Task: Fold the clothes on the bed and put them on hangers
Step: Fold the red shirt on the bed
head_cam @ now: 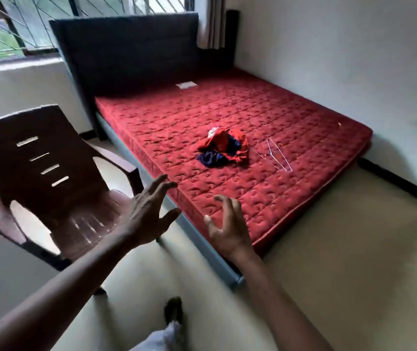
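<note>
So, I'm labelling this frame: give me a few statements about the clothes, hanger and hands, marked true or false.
The clothes lie crumpled on the red mattress. True.
The left hand grips the wire hanger. False: it is open and empty; the hanger lies on the mattress beside the clothes.
The right hand holds nothing. True.
The brown chair stands on the mattress. False: it stands on the floor beside the bed.
</note>
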Available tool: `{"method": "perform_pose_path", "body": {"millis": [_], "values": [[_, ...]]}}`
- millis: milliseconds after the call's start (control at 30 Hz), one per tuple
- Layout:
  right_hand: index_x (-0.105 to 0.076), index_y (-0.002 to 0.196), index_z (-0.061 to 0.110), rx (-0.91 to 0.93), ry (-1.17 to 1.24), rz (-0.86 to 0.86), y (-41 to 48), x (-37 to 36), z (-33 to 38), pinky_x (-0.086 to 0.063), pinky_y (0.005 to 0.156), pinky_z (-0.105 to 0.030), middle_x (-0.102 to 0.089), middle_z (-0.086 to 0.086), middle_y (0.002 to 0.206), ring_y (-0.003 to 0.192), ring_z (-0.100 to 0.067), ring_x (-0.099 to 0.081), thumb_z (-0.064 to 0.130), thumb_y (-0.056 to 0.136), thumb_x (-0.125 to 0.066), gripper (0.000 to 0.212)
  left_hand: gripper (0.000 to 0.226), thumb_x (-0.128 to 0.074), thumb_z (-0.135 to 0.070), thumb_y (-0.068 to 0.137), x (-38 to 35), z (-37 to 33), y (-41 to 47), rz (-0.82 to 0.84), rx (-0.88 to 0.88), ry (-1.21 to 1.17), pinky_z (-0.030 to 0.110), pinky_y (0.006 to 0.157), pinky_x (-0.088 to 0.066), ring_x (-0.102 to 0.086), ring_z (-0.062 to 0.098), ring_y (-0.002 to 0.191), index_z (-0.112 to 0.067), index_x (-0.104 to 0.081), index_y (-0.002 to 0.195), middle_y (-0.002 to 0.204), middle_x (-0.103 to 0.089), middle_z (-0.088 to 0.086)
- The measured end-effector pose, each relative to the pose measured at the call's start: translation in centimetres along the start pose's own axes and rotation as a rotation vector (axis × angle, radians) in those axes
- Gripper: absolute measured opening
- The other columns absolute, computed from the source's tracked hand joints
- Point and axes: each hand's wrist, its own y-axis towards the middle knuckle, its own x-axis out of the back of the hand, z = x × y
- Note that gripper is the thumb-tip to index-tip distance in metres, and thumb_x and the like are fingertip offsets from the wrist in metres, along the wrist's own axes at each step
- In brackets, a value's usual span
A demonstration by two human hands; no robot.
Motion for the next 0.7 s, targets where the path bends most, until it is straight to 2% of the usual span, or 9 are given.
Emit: {"method": "perform_pose_path", "body": {"millis": [67, 200, 333, 467, 600, 700], "values": [[-0.053, 0.137, 0.019, -0.078, -0.03, -0.001, 1.4, -0.5, -3.0, -0.044, 0.105, -0.032, -0.048, -0.006, 0.133, 0.124, -0.025, -0.051, 0.027, 0.085, -0.071, 0.055, 0.068, -0.063, -0.056, 0.087, -3.4, 1.1, 2.7, 0.07, -0.007, 0.008, 0.054, 0.109, -0.047, -0.055, 0.033, 0.138, -0.033, -0.045, 0.148, 0.167, -0.033, 0.002], [-0.054, 0.138, 0.017, -0.212, -0.053, 0.006, 5.3, -2.0, -7.6, -0.043, 0.11, -0.034, -0.05, -0.009, 0.134, 0.126, -0.027, -0.052, 0.036, 0.082, -0.063, 0.059, 0.07, -0.073, -0.045, 0.092, -8.8, 3.7, 8.0, 0.153, -0.038, 0.035, 0.057, 0.105, -0.048, -0.05, 0.034, 0.143, -0.033, -0.039, 0.152, 0.17, -0.028, 0.003], [-0.054, 0.14, 0.014, -0.376, -0.079, -0.002, 7.7, -4.4, -11.4, -0.041, 0.112, -0.037, -0.051, -0.009, 0.135, 0.129, -0.028, -0.052, 0.045, 0.082, -0.058, 0.066, 0.074, -0.068, -0.051, 0.095, -12.3, 6.7, 12.0, 0.24, -0.009, 0.067, 0.059, 0.109, -0.043, -0.039, 0.033, 0.15, -0.03, -0.033, 0.157, 0.173, -0.02, 0.004], [-0.05, 0.144, 0.017, -0.471, -0.103, 0.071, 9.3, -6.6, -14.4, -0.04, 0.114, -0.038, -0.049, -0.009, 0.139, 0.133, -0.027, -0.05, 0.053, 0.081, -0.053, 0.072, 0.075, -0.066, -0.053, 0.095, -15.3, 9.6, 15.7, 0.363, -0.006, 0.09, 0.055, 0.109, -0.041, -0.037, 0.031, 0.152, -0.025, -0.034, 0.156, 0.171, -0.022, 0.006], [-0.047, 0.147, 0.018, -0.548, -0.093, 0.108, 11.5, -7.0, -16.2, -0.036, 0.118, -0.036, -0.046, -0.007, 0.143, 0.138, -0.024, -0.045, 0.05, 0.082, -0.056, 0.073, 0.076, -0.066, -0.053, 0.094, -18.0, 11.6, 18.7, 0.477, 0.024, 0.096, 0.055, 0.108, -0.041, -0.034, 0.029, 0.153, -0.025, -0.033, 0.156, 0.17, -0.024, 0.007], [-0.047, 0.148, 0.015, -0.59, -0.086, 0.15, 15.5, -6.8, -19.0, -0.031, 0.118, -0.031, -0.045, -0.009, 0.144, 0.139, -0.025, -0.042, 0.035, 0.085, -0.07, 0.07, 0.078, -0.067, -0.053, 0.094, -19.9, 12.5, 22.4, 0.515, 0.045, 0.104, 0.056, 0.108, -0.043, -0.035, 0.03, 0.153, -0.026, -0.031, 0.157, 0.171, -0.023, 0.007]]}}
